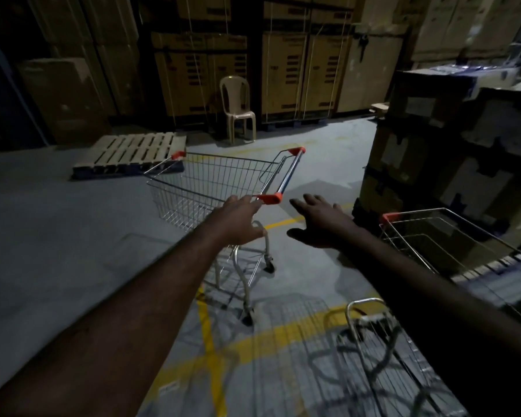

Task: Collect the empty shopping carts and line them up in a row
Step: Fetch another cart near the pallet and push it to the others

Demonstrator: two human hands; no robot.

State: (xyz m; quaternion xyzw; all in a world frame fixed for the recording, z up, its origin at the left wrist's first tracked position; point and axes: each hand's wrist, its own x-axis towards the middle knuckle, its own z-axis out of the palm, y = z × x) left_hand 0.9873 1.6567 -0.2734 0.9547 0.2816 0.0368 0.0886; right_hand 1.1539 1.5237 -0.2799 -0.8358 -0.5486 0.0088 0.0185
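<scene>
An empty wire shopping cart (211, 182) with orange corner caps stands in the middle of the floor, its blue handle bar (285, 176) on the right side. My left hand (241, 221) is closed on the cart's near corner, just below the orange handle end. My right hand (316, 221) hovers to the right of the handle with its fingers spread, touching nothing. A second empty cart (451, 236) stands at the right, partly hidden under my right forearm, with its chrome frame (364, 305) showing below.
A beige plastic chair (238, 112) stands behind the first cart. A wooden pallet (133, 153) lies on the floor at the left. Stacked cardboard boxes (283, 73) line the back, and another stack (448, 145) rises at the right. Yellow lines (211, 341) cross the grey floor.
</scene>
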